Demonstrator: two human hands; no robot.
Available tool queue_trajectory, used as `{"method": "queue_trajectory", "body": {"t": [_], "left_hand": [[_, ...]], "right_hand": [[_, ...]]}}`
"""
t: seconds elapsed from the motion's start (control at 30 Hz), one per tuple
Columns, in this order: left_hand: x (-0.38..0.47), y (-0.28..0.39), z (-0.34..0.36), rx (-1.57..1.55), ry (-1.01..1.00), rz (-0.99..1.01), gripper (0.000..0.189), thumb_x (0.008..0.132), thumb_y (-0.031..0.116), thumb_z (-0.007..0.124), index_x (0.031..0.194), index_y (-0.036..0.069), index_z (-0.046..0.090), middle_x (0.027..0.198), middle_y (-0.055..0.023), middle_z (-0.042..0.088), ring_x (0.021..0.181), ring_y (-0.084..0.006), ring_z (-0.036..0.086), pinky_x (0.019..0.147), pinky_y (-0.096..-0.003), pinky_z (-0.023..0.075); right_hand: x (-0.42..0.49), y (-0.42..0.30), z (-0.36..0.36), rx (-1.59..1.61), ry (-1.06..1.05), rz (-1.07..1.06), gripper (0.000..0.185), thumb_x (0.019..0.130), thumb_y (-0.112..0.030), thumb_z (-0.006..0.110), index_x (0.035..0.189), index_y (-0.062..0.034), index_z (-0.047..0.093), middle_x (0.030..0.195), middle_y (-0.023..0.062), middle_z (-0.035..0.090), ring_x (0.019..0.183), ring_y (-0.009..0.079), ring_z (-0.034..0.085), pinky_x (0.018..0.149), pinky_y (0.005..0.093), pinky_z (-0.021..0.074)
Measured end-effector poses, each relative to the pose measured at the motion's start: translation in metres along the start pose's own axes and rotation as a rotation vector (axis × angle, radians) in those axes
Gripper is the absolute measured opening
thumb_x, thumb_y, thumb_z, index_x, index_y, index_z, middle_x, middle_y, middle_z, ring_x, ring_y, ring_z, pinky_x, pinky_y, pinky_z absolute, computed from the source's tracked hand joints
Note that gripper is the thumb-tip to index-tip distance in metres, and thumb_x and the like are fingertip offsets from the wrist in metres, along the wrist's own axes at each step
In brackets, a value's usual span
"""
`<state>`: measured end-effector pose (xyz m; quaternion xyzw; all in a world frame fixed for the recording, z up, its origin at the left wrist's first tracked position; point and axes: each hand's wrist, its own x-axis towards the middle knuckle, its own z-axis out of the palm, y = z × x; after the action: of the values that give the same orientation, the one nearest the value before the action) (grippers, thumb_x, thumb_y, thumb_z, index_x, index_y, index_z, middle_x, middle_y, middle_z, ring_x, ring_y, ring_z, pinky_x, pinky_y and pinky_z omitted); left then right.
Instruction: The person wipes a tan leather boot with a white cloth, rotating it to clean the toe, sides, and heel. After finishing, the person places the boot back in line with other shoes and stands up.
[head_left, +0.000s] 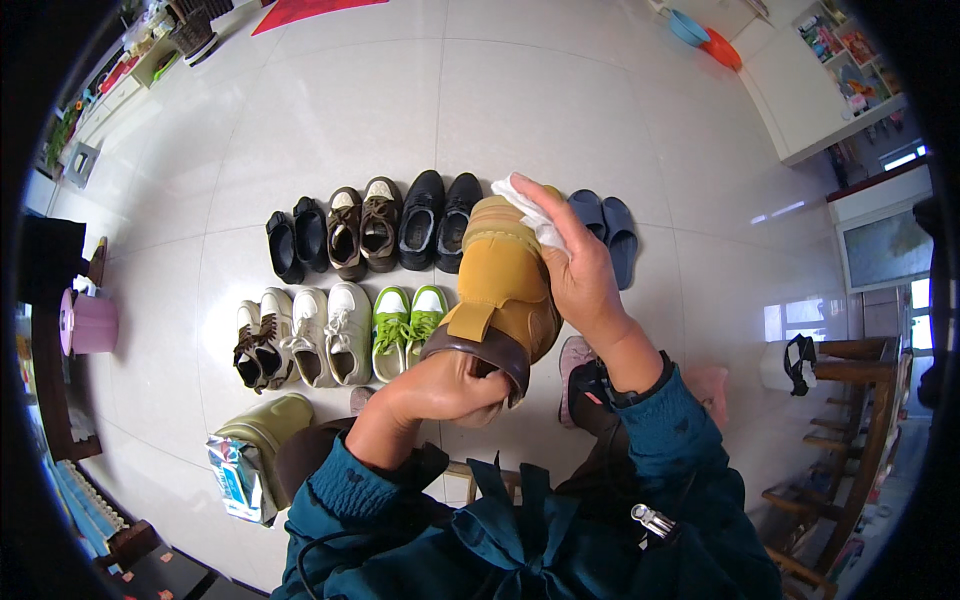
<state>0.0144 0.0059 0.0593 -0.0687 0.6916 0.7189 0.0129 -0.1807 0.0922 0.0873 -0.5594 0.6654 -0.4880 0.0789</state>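
Note:
A tan ankle boot (499, 277) with a dark brown collar is held up before me, its heel and pull tab facing me. My left hand (450, 386) grips it at the collar, with fingers partly inside the opening. In my right hand (581, 262) a white wipe (536, 217) is pressed against the sole edge at the boot's far end. Beyond it stand black shoes (422, 217), brown-and-beige sneakers (380, 225) and black sandals (281, 247). Nearer are green-and-white sneakers (390, 334), white sneakers (349, 334) and brown-laced beige sneakers (274, 330). Grey-blue slippers (620, 240) lie to the right.
An olive container-like object (277, 420) and a wipes packet (238, 480) are at my lower left. A pink bin (90, 322) stands farther left. On the right are a wooden rack (862, 367) and a pink item (707, 390) on the tiled floor.

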Motion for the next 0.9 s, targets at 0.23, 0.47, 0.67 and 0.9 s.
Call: {"method": "queue_trajectory", "body": {"t": [0.23,0.47,0.67,0.9], "left_hand": [[-0.006,0.010,-0.008,-0.754,-0.049,0.074,0.074,0.082,0.027,0.077,0.143,0.001,0.043,0.136,-0.0127,0.055,0.122,-0.0240,0.056,0.102,-0.0362,0.0455],[0.026,0.010,0.015,-0.983,0.546,-0.050,0.049,0.103,0.029,0.053,0.141,0.001,0.043,0.133,-0.0136,0.056,0.117,-0.0249,0.060,0.099,-0.0392,0.0511],[0.034,-0.003,0.012,-0.865,0.674,-0.033,0.050,0.100,0.036,0.053,0.134,-0.001,0.049,0.125,-0.0144,0.062,0.108,-0.0266,0.066,0.092,-0.0393,0.0543],[0.028,0.001,-0.015,-1.016,0.798,0.115,0.051,0.099,0.039,0.055,0.132,0.000,0.053,0.121,-0.0143,0.065,0.105,-0.0258,0.066,0.092,-0.0371,0.0534]], "right_hand": [[-0.002,0.005,-0.001,0.276,0.037,0.154,0.048,0.090,0.014,0.047,0.135,-0.0015,0.052,0.137,0.0139,0.058,0.129,0.0213,0.054,0.112,0.0327,0.0388],[0.005,0.006,-0.010,0.045,-0.056,0.174,0.043,0.092,0.010,0.049,0.131,-0.0041,0.058,0.134,0.0124,0.061,0.126,0.0188,0.056,0.107,0.0296,0.0423],[0.019,0.004,-0.006,-0.042,0.091,0.072,0.050,0.086,0.014,0.046,0.129,-0.0056,0.060,0.129,0.0127,0.065,0.122,0.0268,0.061,0.102,0.0340,0.0484],[-0.012,0.010,0.022,-0.331,-0.060,-0.136,0.052,0.082,0.012,0.050,0.130,-0.0057,0.059,0.138,0.0154,0.057,0.125,0.0329,0.057,0.100,0.0391,0.0524]]}}
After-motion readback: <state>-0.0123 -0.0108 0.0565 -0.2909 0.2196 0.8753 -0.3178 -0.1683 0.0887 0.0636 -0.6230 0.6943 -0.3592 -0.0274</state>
